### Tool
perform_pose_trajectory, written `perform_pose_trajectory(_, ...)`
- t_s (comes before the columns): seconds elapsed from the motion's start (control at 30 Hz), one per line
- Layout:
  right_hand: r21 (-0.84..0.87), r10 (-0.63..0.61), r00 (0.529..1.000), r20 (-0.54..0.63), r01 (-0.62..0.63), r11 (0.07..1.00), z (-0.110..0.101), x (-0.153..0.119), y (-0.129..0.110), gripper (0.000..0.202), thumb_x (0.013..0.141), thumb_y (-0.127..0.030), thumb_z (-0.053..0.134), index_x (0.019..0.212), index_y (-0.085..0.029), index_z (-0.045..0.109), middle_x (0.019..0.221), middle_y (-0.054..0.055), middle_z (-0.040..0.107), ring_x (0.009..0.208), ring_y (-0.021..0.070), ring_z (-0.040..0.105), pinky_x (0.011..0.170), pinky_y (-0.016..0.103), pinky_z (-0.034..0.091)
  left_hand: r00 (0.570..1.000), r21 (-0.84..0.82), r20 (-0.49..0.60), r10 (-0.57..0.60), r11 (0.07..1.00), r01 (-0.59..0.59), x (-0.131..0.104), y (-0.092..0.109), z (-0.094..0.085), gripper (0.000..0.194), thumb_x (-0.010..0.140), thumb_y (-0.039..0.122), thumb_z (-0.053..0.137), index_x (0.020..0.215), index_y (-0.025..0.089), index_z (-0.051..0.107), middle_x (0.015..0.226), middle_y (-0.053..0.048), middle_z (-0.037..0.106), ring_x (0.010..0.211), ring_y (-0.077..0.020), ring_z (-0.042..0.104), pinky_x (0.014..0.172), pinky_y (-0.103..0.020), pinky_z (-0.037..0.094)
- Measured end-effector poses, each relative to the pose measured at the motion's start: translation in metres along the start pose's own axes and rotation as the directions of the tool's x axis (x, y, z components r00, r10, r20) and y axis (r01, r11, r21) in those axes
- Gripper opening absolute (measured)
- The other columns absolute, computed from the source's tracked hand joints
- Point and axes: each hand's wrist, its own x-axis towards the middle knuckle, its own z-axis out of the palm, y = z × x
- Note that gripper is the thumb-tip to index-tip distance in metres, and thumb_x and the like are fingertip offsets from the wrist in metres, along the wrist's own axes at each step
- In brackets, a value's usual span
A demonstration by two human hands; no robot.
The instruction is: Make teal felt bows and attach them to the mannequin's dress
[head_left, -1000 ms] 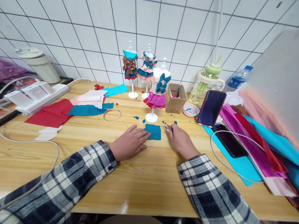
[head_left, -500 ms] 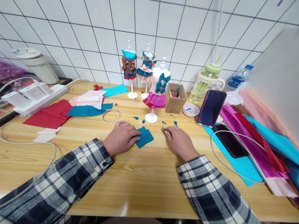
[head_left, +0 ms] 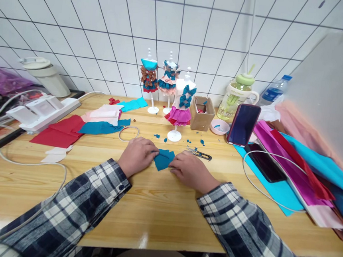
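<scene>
A small teal paper piece (head_left: 163, 161) lies between my hands near the middle of the table, its upper edge slightly folded. My left hand (head_left: 138, 156) pinches its left side. At its right edge are the closed fingers of my right hand (head_left: 189, 168), gripping the same piece. Black thread snips (head_left: 203, 154) rest on the wood just beyond my right hand, touched by neither hand. Behind the paper stands a small white dress form (head_left: 180, 105) with a magenta skirt and teal bows.
Two more dressed forms (head_left: 148, 78) stand behind, beside a cardboard box (head_left: 202, 114) and a pink dish (head_left: 219, 127). An upright phone (head_left: 243, 124) and coloured sheets (head_left: 300, 163) are on the right. Red cloth (head_left: 59, 130) and a power strip (head_left: 51, 114) lie left.
My right hand has let go of the snips, which now lie on the table, and has moved left to the teal piece. The piece's upper edge is now lifted.
</scene>
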Motion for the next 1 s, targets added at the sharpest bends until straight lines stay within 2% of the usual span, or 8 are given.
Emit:
perform_pose_trajectory(0.13,-0.046,0.052,0.998,0.038,-0.050,0.998,0.002,-0.001,0.000,0.018,0.088,-0.029,0.053,0.092,-0.021,0.068,0.087,0.006,0.063,0.088,0.0197,0.052,0.081,0.033,0.037,0.989,0.148,-0.102,-0.105,0.982,0.120,0.000,-0.004,-0.005,0.027,0.087,0.035,0.051,0.102,0.025,0.071,0.103,-0.009,0.066,0.098,-0.0294,0.051,0.080,-0.045,0.037)
perform_pose_trajectory(0.27,-0.014,0.103,0.994,-0.037,-0.104,0.994,-0.001,-0.003,0.000,0.015,0.086,-0.030,0.058,0.094,-0.020,0.065,0.092,0.005,0.062,0.090,0.0191,0.052,0.081,0.031,0.038,0.990,0.147,-0.125,-0.058,0.986,0.077,-0.002,0.009,-0.010,0.028,0.089,0.033,0.048,0.105,0.024,0.069,0.106,-0.009,0.064,0.099,-0.0283,0.051,0.081,-0.045,0.035)
perform_pose_trajectory(0.37,-0.015,0.120,0.992,-0.038,-0.120,0.993,0.002,-0.003,-0.002,0.013,0.086,-0.029,0.058,0.094,-0.020,0.064,0.092,0.004,0.063,0.089,0.0184,0.053,0.081,0.031,0.038,0.994,0.037,-0.038,0.103,0.994,-0.102,-0.005,0.028,-0.010,0.028,0.090,0.035,0.047,0.099,0.023,0.071,0.094,-0.007,0.067,0.090,-0.0231,0.053,0.080,-0.040,0.038)
perform_pose_trajectory(0.43,-0.030,0.134,0.991,0.012,-0.134,0.991,0.006,-0.002,-0.003,0.013,0.087,-0.026,0.054,0.090,-0.021,0.066,0.089,0.004,0.064,0.087,0.0178,0.054,0.079,0.030,0.038,0.985,-0.031,0.046,0.165,0.986,-0.163,-0.006,0.038,-0.005,0.025,0.089,0.036,0.050,0.091,0.022,0.071,0.088,-0.006,0.067,0.085,-0.0210,0.055,0.077,-0.036,0.039)
perform_pose_trajectory(0.57,-0.016,0.184,0.980,0.072,-0.184,0.983,0.010,0.000,-0.003,0.018,0.089,-0.023,0.049,0.089,-0.022,0.067,0.088,0.004,0.065,0.087,0.0166,0.056,0.078,0.028,0.038,0.976,-0.032,0.146,0.163,0.987,-0.160,-0.006,0.044,0.004,0.024,0.089,0.032,0.049,0.085,0.023,0.071,0.083,-0.004,0.067,0.082,-0.0199,0.055,0.074,-0.034,0.038)
perform_pose_trajectory(0.73,0.018,0.269,0.961,0.070,-0.271,0.962,0.011,0.001,-0.004,0.017,0.088,-0.024,0.051,0.095,-0.024,0.067,0.089,0.003,0.065,0.086,0.0164,0.058,0.075,0.027,0.038,0.975,-0.008,0.152,0.162,0.987,-0.163,-0.004,0.040,0.006,0.024,0.090,0.031,0.048,0.085,0.024,0.070,0.082,-0.003,0.068,0.081,-0.0196,0.057,0.073,-0.035,0.037)
perform_pose_trajectory(0.87,0.009,0.296,0.951,0.092,-0.298,0.955,0.010,0.003,-0.007,0.019,0.089,-0.024,0.050,0.088,-0.023,0.069,0.086,0.004,0.063,0.086,0.0163,0.057,0.076,0.027,0.038,0.971,0.037,0.152,0.185,0.981,-0.193,-0.005,0.041,0.005,0.023,0.090,0.031,0.048,0.087,0.024,0.070,0.079,-0.003,0.068,0.082,-0.0201,0.058,0.077,-0.036,0.037)
perform_pose_trajectory(1.0,-0.016,0.314,0.948,0.045,-0.313,0.949,0.010,0.002,-0.011,0.017,0.088,-0.023,0.051,0.086,-0.022,0.068,0.089,0.004,0.062,0.087,0.0163,0.055,0.075,0.027,0.038,0.967,0.068,0.158,0.200,0.975,-0.212,-0.004,0.042,0.004,0.024,0.091,0.030,0.047,0.087,0.023,0.070,0.077,-0.003,0.067,0.081,-0.0202,0.058,0.078,-0.037,0.038)
